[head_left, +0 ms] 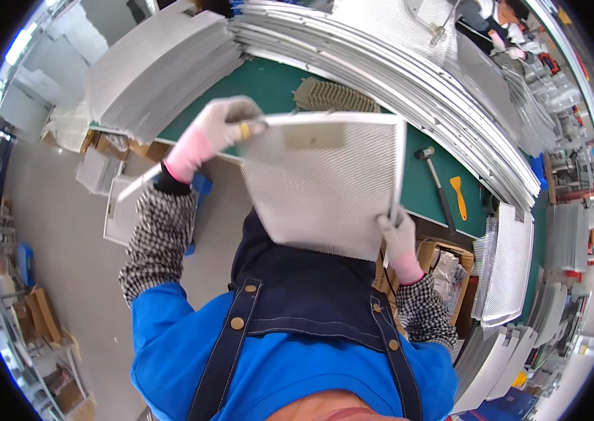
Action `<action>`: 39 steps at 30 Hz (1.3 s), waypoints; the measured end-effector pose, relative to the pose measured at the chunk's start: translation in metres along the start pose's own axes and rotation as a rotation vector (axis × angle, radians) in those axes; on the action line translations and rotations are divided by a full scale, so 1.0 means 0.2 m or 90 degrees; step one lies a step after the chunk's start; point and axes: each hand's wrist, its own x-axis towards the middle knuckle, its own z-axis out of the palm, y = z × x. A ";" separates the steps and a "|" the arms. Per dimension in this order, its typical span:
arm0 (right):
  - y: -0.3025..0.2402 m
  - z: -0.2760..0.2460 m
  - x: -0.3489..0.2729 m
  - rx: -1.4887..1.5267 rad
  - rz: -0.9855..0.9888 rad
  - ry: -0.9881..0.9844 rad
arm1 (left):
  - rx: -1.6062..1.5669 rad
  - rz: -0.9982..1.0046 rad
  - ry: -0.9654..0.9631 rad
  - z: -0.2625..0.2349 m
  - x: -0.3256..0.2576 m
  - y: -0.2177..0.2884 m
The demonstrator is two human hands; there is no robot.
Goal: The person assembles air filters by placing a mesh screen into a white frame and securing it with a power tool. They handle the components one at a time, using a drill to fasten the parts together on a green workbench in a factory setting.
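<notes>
A silvery mesh panel (325,186) with white frame strips along its top and right edges is held up in front of my apron. My left hand (223,130), in a white and pink glove, is closed at the panel's upper left corner, with a yellow band on one finger. Lower down, my right hand (401,242), gloved the same way, grips the white strip on the right edge. A thin white strip (139,182) shows beyond my left forearm; whether it joins the panel is hidden. Behind the panel's top edge lies a pile of beige ribbed pieces (335,95) on the green bench.
On the green bench (423,189) lie a hammer (436,189) and a yellow scraper (458,198). Long metal strips (381,70) line its far side. Panel stacks stand at left (163,77) and right (507,263). An open cardboard box (462,259) sits beside my right arm. Another person's gloved hands (507,45) work at far right.
</notes>
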 end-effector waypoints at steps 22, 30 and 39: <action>-0.35 -0.17 0.16 0.115 -0.293 0.041 | -0.277 0.154 0.396 0.14 -0.64 0.60; -0.80 -0.13 -0.11 -0.137 -0.518 0.046 | -0.477 0.386 0.556 0.13 -0.48 0.58; -1.15 -0.33 -0.05 -0.602 -0.690 0.226 | -0.443 0.386 0.522 0.11 -0.46 0.63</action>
